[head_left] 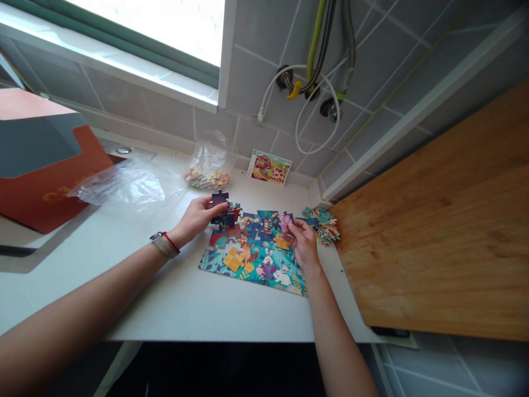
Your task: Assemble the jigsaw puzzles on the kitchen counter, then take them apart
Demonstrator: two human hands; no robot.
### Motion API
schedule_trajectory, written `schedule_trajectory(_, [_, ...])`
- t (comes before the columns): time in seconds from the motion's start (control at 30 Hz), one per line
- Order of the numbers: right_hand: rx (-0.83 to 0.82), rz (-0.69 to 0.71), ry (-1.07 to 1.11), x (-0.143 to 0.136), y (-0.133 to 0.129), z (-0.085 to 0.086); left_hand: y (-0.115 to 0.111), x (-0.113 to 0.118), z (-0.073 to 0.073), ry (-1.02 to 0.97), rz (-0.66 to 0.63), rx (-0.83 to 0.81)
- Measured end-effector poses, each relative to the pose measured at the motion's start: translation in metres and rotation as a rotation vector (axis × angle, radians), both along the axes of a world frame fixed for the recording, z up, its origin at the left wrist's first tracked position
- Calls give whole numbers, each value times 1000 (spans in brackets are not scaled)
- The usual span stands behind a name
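Head camera view shows a left hand pinching a dark puzzle piece between thumb and fingers, over the upper left corner of a partly built puzzle. The right hand has its thumb and fingertips closed narrowly on a pinkish-purple piece at the upper right part of the same puzzle; whether that piece is lifted or resting there, I cannot tell. The puzzle lies on a white table, its lower part showing two white rabbits on teal, with a yellow piece on its left side and an orange-yellow piece near the right fingers. A pile of loose pieces sits just right of the puzzle, beside a wooden board. Behind, a picture card with a barn and a cow leans against the tiled wall. To its left stands a clear bag with small colourful pieces in the bottom, then a crumpled plastic bag by an orange and grey box.
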State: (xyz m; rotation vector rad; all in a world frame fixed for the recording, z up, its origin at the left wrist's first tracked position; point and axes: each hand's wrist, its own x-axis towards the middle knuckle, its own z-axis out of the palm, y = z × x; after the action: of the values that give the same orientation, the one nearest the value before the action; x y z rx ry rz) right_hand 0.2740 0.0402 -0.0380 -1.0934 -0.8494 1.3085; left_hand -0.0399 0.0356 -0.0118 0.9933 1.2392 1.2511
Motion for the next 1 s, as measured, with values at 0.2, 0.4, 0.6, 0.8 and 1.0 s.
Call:
schedule_trajectory(0.2, [-15,13,-57,-8,-2,2,-3,2,1,-74,-41,-65])
schedule_trajectory(0.4, [24,5,-129,-10,-6,1,-1,2,-6,0,-81,-43])
schedule_trajectory(0.6, [170,50,-439,-11,-10,-1,1,-2,-9,92,-82,-45])
schedule_trajectory(0.8, [284,-276,-751,5,0,-4,0,0,-3,70,-83,-106])
schedule_trajectory(1.0, [249,-294,-633,22,23,-8,0,2,-4,48,-97,-78])
